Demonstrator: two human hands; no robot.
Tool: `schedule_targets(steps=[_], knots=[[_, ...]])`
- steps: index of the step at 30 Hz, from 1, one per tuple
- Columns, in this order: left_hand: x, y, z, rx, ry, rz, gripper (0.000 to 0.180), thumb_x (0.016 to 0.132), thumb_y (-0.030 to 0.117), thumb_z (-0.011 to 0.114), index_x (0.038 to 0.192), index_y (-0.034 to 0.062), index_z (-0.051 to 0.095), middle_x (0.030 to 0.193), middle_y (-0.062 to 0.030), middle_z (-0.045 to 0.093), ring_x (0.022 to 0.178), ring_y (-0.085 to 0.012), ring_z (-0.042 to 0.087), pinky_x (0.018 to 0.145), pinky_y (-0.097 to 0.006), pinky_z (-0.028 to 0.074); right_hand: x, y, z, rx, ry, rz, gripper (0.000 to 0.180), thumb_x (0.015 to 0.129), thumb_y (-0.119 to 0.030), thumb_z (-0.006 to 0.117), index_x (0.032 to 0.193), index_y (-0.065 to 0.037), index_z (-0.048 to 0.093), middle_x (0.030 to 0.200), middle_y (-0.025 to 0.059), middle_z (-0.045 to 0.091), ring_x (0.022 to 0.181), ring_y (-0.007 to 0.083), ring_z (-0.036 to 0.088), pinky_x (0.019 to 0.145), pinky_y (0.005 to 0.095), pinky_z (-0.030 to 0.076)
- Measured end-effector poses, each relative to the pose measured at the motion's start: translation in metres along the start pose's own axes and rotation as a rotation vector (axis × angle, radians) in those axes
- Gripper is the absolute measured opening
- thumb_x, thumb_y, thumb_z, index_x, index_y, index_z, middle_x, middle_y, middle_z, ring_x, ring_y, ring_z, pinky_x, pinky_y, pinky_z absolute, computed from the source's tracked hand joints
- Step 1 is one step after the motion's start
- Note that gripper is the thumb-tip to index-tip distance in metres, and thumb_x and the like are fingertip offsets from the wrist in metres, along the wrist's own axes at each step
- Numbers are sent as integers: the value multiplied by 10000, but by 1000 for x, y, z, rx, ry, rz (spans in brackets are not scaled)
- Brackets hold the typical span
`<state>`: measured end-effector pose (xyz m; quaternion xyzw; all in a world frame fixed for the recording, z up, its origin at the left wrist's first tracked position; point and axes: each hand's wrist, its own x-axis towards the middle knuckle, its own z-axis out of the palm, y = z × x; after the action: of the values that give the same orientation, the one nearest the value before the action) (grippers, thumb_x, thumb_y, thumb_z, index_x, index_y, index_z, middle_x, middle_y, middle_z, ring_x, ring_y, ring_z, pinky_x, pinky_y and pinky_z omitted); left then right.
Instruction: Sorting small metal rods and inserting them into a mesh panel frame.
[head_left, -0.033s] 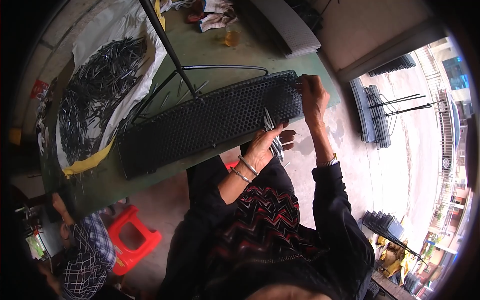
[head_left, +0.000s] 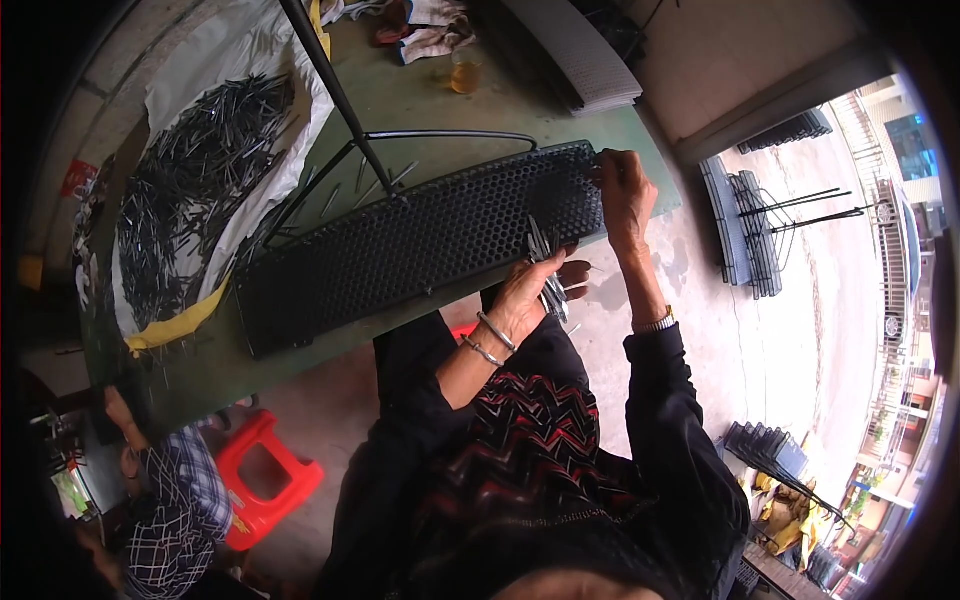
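A long black perforated metal panel [head_left: 400, 235] lies across the green table, with a black rod frame [head_left: 365, 150] rising from its far edge. My left hand [head_left: 525, 295] is closed around a bundle of thin grey metal strips [head_left: 540, 240], just at the panel's near edge. Its thumb presses on the strips while some fingers reach out to the right. At the panel's right end, my right hand [head_left: 625, 190] has its fingers pinched together against the corner. Whatever may be between those fingertips is hidden.
A large heap of similar strips [head_left: 200, 160] lies on a white sack at the left. Curved panels [head_left: 575, 55] are stacked at the back, near a glass of amber liquid [head_left: 465, 77] and cloth gloves [head_left: 435, 35]. A red stool [head_left: 265, 480] and another person's arm [head_left: 130, 425] are lower left.
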<state>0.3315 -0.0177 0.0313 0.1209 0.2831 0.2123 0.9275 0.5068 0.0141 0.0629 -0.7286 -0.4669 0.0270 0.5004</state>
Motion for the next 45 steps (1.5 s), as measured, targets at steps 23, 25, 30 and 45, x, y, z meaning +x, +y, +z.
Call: schedule_targets(steps=[23,25,30,45], knots=[[-7,0,1,-45,-2,-36,305,916,297,599,1066,32,585,645,36,411,524,-64,350,504,-219,309,3,5,-7,-112,-55,-189,79,885,-67,575,914,-18,629,777,80,688,705,149,683,649,260,510],[-9,3,7,-29,-2,-24,314,919,309,595,1063,30,584,639,42,393,521,-56,334,502,-217,297,5,6,-6,-121,-53,-189,76,882,-60,578,915,-16,630,784,84,685,704,150,684,643,261,508],[-8,3,5,-14,-3,-2,337,923,329,587,1062,23,581,633,52,363,513,-46,310,503,-214,285,3,5,-4,-8,-49,-153,68,874,-35,577,916,-23,630,774,96,676,703,152,688,626,255,500],[-13,7,9,15,-8,-25,312,939,300,562,1068,17,584,633,53,365,505,-44,311,499,-215,290,2,6,-3,-408,-169,-284,115,816,-121,638,921,-94,675,937,67,607,808,272,603,706,353,473]])
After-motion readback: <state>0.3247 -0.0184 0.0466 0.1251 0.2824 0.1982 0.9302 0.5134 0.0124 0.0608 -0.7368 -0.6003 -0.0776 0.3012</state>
